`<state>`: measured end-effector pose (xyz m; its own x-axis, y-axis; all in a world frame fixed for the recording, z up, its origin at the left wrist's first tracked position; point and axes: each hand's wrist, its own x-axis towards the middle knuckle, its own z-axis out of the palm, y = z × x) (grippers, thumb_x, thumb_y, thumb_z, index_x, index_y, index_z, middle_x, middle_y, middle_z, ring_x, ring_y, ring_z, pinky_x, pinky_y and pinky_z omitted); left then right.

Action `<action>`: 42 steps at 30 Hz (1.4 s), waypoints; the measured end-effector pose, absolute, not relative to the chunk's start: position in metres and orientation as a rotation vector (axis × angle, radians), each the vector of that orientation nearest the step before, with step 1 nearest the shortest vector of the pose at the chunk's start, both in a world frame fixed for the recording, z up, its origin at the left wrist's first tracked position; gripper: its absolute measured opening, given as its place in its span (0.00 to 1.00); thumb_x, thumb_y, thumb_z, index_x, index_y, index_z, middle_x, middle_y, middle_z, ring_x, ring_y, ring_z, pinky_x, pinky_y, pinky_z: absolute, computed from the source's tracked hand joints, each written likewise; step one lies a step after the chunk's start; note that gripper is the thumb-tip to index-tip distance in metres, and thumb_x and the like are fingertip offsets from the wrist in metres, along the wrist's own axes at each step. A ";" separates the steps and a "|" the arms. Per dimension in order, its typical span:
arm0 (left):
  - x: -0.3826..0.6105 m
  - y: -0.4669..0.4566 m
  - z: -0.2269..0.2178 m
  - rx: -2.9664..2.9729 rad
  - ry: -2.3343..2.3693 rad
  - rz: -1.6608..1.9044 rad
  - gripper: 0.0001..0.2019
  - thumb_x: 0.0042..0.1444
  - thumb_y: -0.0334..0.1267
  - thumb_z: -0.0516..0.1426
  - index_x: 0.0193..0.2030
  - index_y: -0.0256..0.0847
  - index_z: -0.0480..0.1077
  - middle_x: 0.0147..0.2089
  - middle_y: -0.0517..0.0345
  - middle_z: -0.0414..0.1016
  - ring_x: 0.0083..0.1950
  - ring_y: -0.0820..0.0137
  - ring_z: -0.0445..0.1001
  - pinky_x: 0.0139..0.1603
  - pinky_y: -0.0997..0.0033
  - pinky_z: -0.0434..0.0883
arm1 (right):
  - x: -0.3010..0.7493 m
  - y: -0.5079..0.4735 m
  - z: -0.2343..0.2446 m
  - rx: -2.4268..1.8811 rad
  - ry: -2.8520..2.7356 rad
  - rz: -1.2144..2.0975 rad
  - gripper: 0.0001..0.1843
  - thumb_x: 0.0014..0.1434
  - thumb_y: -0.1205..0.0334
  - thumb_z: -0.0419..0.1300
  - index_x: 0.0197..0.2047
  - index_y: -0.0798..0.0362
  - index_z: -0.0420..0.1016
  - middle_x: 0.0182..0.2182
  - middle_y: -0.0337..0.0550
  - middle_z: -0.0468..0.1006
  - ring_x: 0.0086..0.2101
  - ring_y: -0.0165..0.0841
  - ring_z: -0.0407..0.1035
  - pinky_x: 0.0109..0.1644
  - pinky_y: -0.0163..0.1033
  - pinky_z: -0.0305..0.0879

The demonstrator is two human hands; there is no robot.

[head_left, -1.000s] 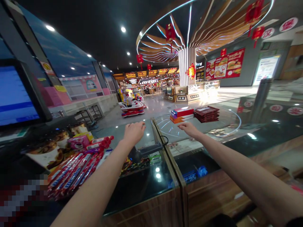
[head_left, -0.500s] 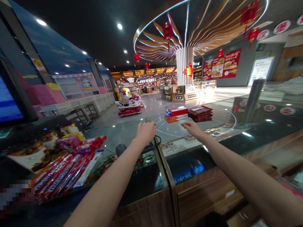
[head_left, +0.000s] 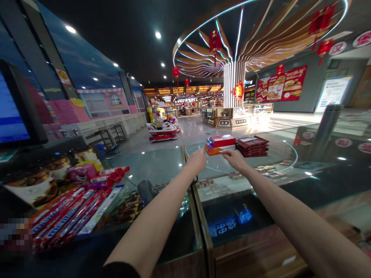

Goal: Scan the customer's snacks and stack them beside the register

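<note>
A small stack lies on the glass counter, with an orange flat box (head_left: 213, 150) at the bottom and red and white boxes (head_left: 223, 141) on top. My left hand (head_left: 197, 161), fingers curled, meets the orange box at its left end. At the near right edge of the same box, my right hand (head_left: 234, 159) pinches with thumb and forefinger. The left fingertips are partly hidden behind the hand. Just right of the boxes sits a pile of dark red-brown flat packets (head_left: 252, 146), close to my right hand but apart from it.
The glass counter (head_left: 156, 164) has a wooden seam under my left forearm. Mentos sticks (head_left: 69, 212), a pink box (head_left: 82, 172) and printed cups (head_left: 34, 187) crowd the left side, below a monitor (head_left: 17, 108). A dark rounded device (head_left: 146, 191) stands beside my left forearm. At right rises a metal post (head_left: 327, 119).
Both hands have come to the orange box, which neither touched before. My left hand has moved right, and the gap between the hands has narrowed. The view has shifted a little left.
</note>
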<state>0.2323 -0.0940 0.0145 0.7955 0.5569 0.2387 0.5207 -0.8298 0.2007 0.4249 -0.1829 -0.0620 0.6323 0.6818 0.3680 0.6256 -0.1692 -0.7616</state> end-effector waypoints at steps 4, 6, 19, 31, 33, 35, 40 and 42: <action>0.260 -0.077 0.001 2.696 0.774 0.609 0.21 0.58 0.33 0.54 0.59 0.34 0.63 0.56 0.37 0.73 0.59 0.59 0.71 0.57 0.61 0.66 | 0.428 -0.179 -0.069 -1.862 -1.022 0.055 0.17 0.58 0.65 0.55 0.48 0.54 0.78 0.44 0.47 0.81 0.45 0.38 0.74 0.51 0.41 0.65; 0.274 -0.070 -0.004 2.623 0.735 0.708 0.22 0.57 0.32 0.54 0.59 0.33 0.63 0.56 0.39 0.72 0.59 0.60 0.70 0.58 0.62 0.65 | 0.428 -0.179 -0.072 -1.864 -1.030 0.044 0.17 0.58 0.65 0.55 0.49 0.53 0.78 0.45 0.47 0.81 0.45 0.38 0.74 0.52 0.42 0.65; 0.342 -0.055 -0.033 2.375 0.830 1.056 0.29 0.49 0.33 0.63 0.60 0.44 0.65 0.59 0.46 0.62 0.59 0.59 0.65 0.62 0.60 0.60 | 0.427 -0.176 -0.071 -1.755 -1.100 -0.039 0.17 0.55 0.68 0.54 0.46 0.52 0.79 0.41 0.44 0.82 0.42 0.37 0.74 0.50 0.42 0.67; 0.348 -0.052 -0.035 2.238 0.846 1.180 0.19 0.51 0.28 0.60 0.51 0.40 0.70 0.51 0.48 0.68 0.51 0.65 0.70 0.56 0.66 0.65 | 0.421 -0.181 -0.064 -1.812 -1.020 -0.063 0.17 0.56 0.66 0.53 0.45 0.52 0.80 0.40 0.45 0.82 0.41 0.37 0.75 0.49 0.41 0.67; 0.347 -0.051 -0.035 2.238 0.844 1.195 0.18 0.52 0.26 0.58 0.50 0.40 0.70 0.50 0.48 0.70 0.51 0.65 0.71 0.57 0.66 0.65 | 0.421 -0.181 -0.064 -1.823 -1.016 -0.067 0.17 0.56 0.66 0.53 0.45 0.52 0.80 0.40 0.45 0.82 0.41 0.37 0.75 0.49 0.41 0.67; 0.345 -0.050 -0.034 2.244 0.839 1.203 0.17 0.52 0.24 0.57 0.49 0.40 0.70 0.50 0.48 0.72 0.52 0.65 0.71 0.57 0.66 0.64 | 0.421 -0.182 -0.064 -1.831 -1.014 -0.073 0.17 0.56 0.66 0.53 0.45 0.51 0.80 0.40 0.44 0.82 0.41 0.37 0.75 0.49 0.40 0.67; 0.338 -0.046 -0.028 2.205 0.882 1.205 0.16 0.53 0.23 0.54 0.47 0.39 0.72 0.48 0.48 0.77 0.51 0.65 0.73 0.56 0.66 0.66 | 0.422 -0.183 -0.065 -1.866 -1.023 -0.085 0.17 0.57 0.65 0.53 0.45 0.51 0.80 0.40 0.43 0.82 0.41 0.37 0.75 0.49 0.40 0.67; 0.335 -0.044 -0.023 2.172 0.913 1.185 0.16 0.53 0.23 0.54 0.47 0.38 0.73 0.48 0.48 0.79 0.50 0.65 0.75 0.54 0.66 0.67 | 0.422 -0.183 -0.065 -1.874 -1.031 -0.079 0.17 0.57 0.65 0.54 0.46 0.51 0.80 0.40 0.44 0.82 0.41 0.37 0.75 0.49 0.40 0.67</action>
<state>0.3349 -0.0443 -0.0232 0.3968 0.7517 0.5268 0.3174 -0.6509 0.6897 0.4224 -0.1833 -0.0654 0.6406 0.6180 0.4558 0.6804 -0.1817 -0.7099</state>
